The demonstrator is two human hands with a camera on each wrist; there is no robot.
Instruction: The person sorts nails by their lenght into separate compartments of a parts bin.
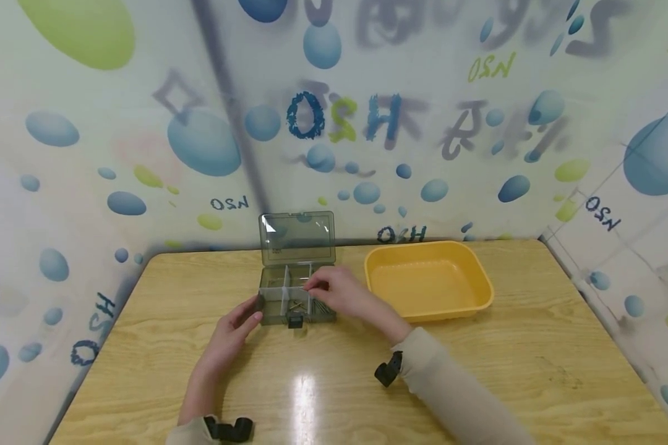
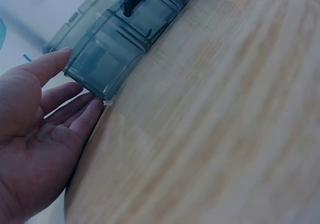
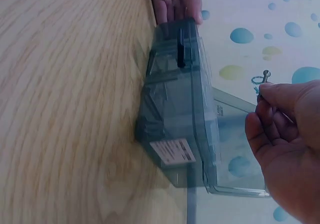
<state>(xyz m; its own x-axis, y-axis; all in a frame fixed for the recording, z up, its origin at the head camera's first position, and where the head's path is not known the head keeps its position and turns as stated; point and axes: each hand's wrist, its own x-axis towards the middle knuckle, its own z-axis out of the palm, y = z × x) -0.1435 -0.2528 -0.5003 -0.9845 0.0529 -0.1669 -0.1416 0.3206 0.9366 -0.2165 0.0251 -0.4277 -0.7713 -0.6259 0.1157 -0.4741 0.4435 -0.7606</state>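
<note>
A grey see-through compartment box [image 1: 273, 312] stands on the table, its lid [image 1: 297, 238] raised at the back. My left hand [image 1: 235, 330] touches the box's left side, thumb at the upper edge and fingers loosely extended along the wall. Above the box's right part, my right hand [image 1: 342, 293] pinches a small metal screw [image 3: 266, 76] between thumb and forefinger, head up in the right wrist view. Brass-coloured screws [image 1: 297, 305] lie in the front middle compartment, and greyish screws [image 1: 320, 307] in the front right one.
To the right of the box, a yellow plastic tray [image 1: 427, 314] sits near the back of the wooden table [image 1: 334, 383]. Behind the table rises a wall [image 1: 345, 179] printed with blue and green bubbles. A black latch [image 1: 295, 320] hangs at the box's front.
</note>
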